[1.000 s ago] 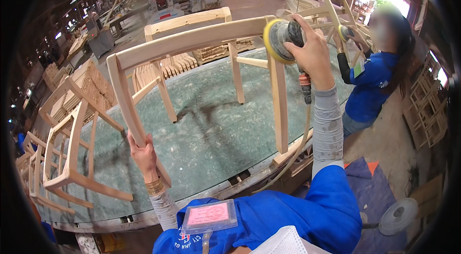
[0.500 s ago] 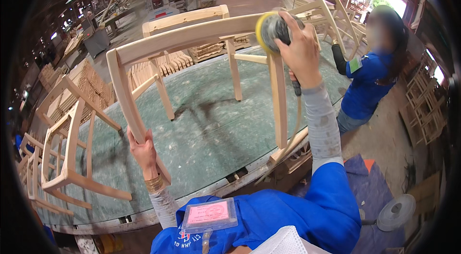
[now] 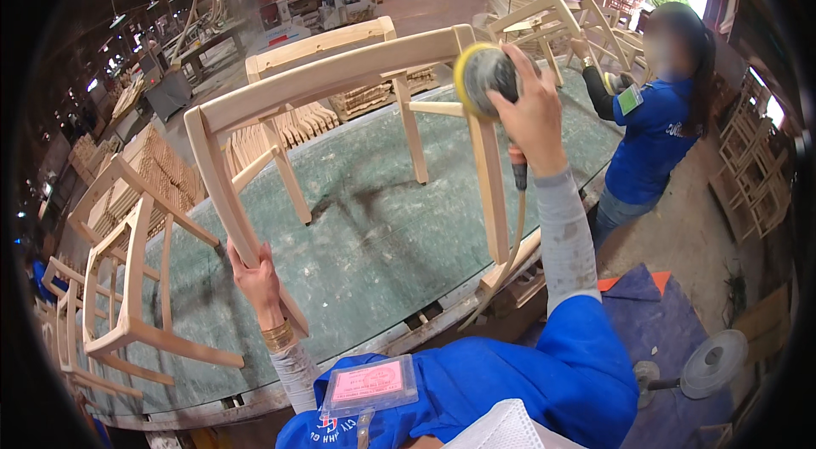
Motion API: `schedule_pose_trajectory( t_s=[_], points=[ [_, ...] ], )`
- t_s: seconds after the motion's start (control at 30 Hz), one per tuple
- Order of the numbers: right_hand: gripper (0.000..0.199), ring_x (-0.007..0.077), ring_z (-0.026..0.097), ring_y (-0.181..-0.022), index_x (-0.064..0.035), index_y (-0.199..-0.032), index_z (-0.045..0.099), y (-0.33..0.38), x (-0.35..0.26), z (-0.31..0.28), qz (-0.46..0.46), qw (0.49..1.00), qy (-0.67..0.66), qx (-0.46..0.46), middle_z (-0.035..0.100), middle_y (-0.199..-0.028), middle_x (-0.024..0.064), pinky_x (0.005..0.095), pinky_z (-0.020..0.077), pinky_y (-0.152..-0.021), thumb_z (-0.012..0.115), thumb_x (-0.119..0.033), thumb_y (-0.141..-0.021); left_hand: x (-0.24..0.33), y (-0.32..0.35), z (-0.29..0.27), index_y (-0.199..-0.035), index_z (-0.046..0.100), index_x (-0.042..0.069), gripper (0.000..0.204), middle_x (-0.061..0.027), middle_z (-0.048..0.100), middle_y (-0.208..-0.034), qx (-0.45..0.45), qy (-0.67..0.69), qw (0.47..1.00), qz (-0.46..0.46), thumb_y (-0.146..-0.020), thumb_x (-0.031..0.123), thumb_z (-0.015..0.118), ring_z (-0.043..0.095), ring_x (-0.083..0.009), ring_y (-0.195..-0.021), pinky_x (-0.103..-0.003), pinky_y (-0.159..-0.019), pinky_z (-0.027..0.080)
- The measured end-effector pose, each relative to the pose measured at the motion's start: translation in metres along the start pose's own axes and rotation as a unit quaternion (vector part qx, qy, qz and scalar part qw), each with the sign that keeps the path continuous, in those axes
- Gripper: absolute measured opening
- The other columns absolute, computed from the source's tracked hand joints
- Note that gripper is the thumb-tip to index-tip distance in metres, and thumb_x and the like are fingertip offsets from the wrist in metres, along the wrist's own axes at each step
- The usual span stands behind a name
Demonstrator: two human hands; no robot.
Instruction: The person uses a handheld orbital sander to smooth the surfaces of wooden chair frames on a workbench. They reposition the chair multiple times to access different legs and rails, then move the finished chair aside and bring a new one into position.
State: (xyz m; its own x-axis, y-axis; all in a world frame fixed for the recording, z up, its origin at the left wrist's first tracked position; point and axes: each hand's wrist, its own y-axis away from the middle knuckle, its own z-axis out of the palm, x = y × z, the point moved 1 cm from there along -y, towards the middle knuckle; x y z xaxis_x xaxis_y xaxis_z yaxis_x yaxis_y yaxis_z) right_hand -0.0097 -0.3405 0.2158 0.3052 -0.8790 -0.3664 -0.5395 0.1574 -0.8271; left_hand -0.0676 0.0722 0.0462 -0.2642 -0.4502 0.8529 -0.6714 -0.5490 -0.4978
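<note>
The wooden chair frame (image 3: pixel 340 79) is lying tipped on the green-topped workbench (image 3: pixel 374 237), its legs pointing up and away from the person, its near rail running from lower left to upper right; at the left of the bench, a second chair frame (image 3: pixel 127 279) is resting on its side, apart from the first; the left hand (image 3: pixel 251 271) is closing around the near left leg of the frame, fingers wrapped tight on the wood, bracing it as it was a second ago, so the frame is not shifting; the right hand (image 3: pixel 531 113) is clamped over the body of the orbital sander (image 3: pixel 484 79), whose yellow-rimmed disc is pressing against the upper right corner where rail meets leg; across the last second the sander is travelling leftward and slightly upward along that joint, which suggests the sanding pass is advancing around the corner rather than finishing; at far right, a co-worker in a blue shirt (image 3: pixel 650 139) is handling another chair frame (image 3: pixel 561 7), well apart from the sander.
</note>
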Motion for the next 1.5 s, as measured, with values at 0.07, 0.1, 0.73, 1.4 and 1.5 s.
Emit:
schedule_pose_trajectory(
  t_s=[0.07, 0.1, 0.73, 1.4, 1.5],
  points=[
    [0.067, 0.0349, 0.054, -0.100, -0.0228, -0.129, 0.048, 0.002, 0.015, -0.003, 0.008, 1.000, -0.007, 0.006, 0.060, -0.110, 0.0130, 0.0419, 0.0475, -0.085, 0.073, -0.016, -0.067, 0.001, 0.001, 0.002, -0.128, 0.047, 0.008, 0.051, -0.0049, 0.058, -0.100, 0.002, -0.007, 1.000, 0.026, -0.080, 0.007, 0.064, 0.052, -0.0120, -0.080, -0.025, -0.071, 0.045],
    [0.067, 0.0347, 0.054, -0.100, -0.0221, -0.129, 0.048, -0.007, 0.024, -0.003, 0.019, 1.000, -0.008, 0.005, 0.061, -0.111, 0.0124, 0.0416, 0.0471, -0.085, 0.073, -0.017, -0.067, 0.001, 0.001, 0.003, -0.128, 0.047, 0.008, 0.051, -0.0048, 0.058, -0.100, -0.002, 0.012, 1.000, 0.011, -0.080, 0.007, 0.065, 0.052, -0.0120, -0.081, -0.025, -0.072, 0.045],
    [0.066, 0.0313, 0.056, -0.104, -0.0204, -0.127, 0.050, -0.051, 0.061, 0.007, 0.098, 0.976, -0.187, -0.044, 0.061, -0.109, 0.0120, 0.0397, 0.0435, -0.091, 0.075, -0.026, -0.065, -0.003, -0.006, 0.004, -0.124, 0.046, 0.004, 0.049, -0.0049, 0.055, -0.096, -0.015, -0.022, 0.998, 0.059, -0.081, 0.010, 0.067, 0.050, -0.0124, -0.079, -0.026, -0.069, 0.044],
    [0.061, 0.0335, 0.059, -0.088, -0.0254, -0.128, 0.048, -0.039, 0.038, 0.020, 0.028, 0.994, -0.101, -0.037, 0.060, -0.098, 0.0147, 0.0410, 0.0507, -0.077, 0.069, -0.013, -0.072, 0.025, -0.048, 0.028, -0.114, 0.050, 0.003, 0.040, -0.0044, 0.055, -0.083, -0.040, -0.033, 0.997, 0.064, -0.076, 0.005, 0.062, 0.054, -0.0142, -0.063, -0.029, -0.055, 0.045],
    [0.062, 0.0355, 0.061, -0.083, -0.0276, -0.128, 0.048, -0.056, 0.052, 0.026, 0.019, 0.994, -0.104, -0.007, 0.054, -0.099, 0.0188, 0.0409, 0.0514, -0.075, 0.069, -0.012, -0.072, 0.031, -0.046, 0.042, -0.114, 0.050, 0.003, 0.041, -0.0038, 0.054, -0.081, -0.036, -0.019, 0.998, 0.054, -0.075, 0.005, 0.062, 0.053, -0.0132, -0.062, -0.028, -0.054, 0.045]
  ],
)
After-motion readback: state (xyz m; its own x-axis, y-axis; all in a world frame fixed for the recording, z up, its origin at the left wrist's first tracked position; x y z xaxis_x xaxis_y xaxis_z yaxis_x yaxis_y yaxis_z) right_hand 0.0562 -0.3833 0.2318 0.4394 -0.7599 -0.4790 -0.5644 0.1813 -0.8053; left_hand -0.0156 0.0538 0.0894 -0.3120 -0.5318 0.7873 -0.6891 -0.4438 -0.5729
